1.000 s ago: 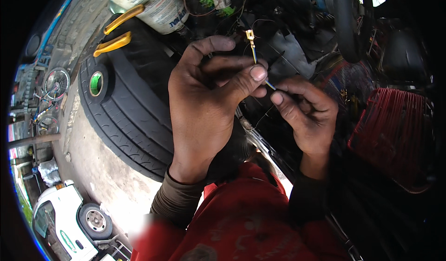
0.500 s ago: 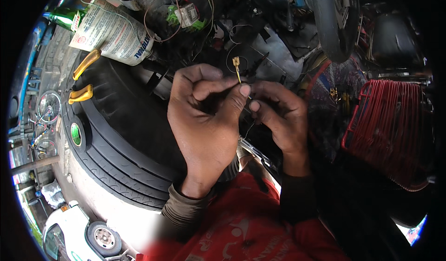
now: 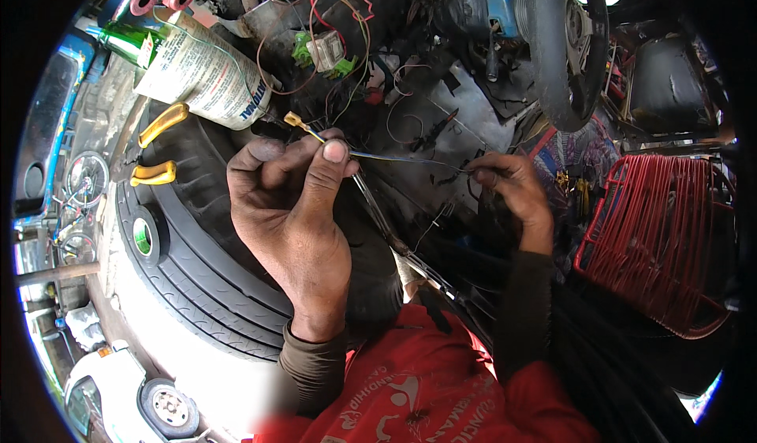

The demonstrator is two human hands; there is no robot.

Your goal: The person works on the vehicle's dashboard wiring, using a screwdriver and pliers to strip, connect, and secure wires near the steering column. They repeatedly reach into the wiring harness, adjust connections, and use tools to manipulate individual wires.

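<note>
A thin wire (image 3: pixel 398 158) stretches between my two hands. My left hand (image 3: pixel 296 206) pinches it close to one end, between thumb and fingers. Past those fingertips sticks out a small brass-coloured terminal connector (image 3: pixel 294 119) with a short yellowish tail. Over on the right, my right hand (image 3: pixel 512 192) grips the wire's other stretch, with the fingers closed. Below the wire, the tyre (image 3: pixel 236 301) lies left of my knees. On it rest yellow-handled pliers (image 3: pixel 163 123) and a roll of black tape (image 3: pixel 144 236) with a green core.
A white container (image 3: pixel 206 72) and a green bottle (image 3: pixel 130 41) stand at the upper left. Loose wires hang round a green-and-white connector block (image 3: pixel 325 52). A steering wheel (image 3: pixel 544 56) is at the upper right, and a red corded seat (image 3: pixel 643 238) at the right.
My hands have moved apart, the left one leftward and the right one rightward, drawing the wire out between them. The terminal connector has moved left with my left hand.
</note>
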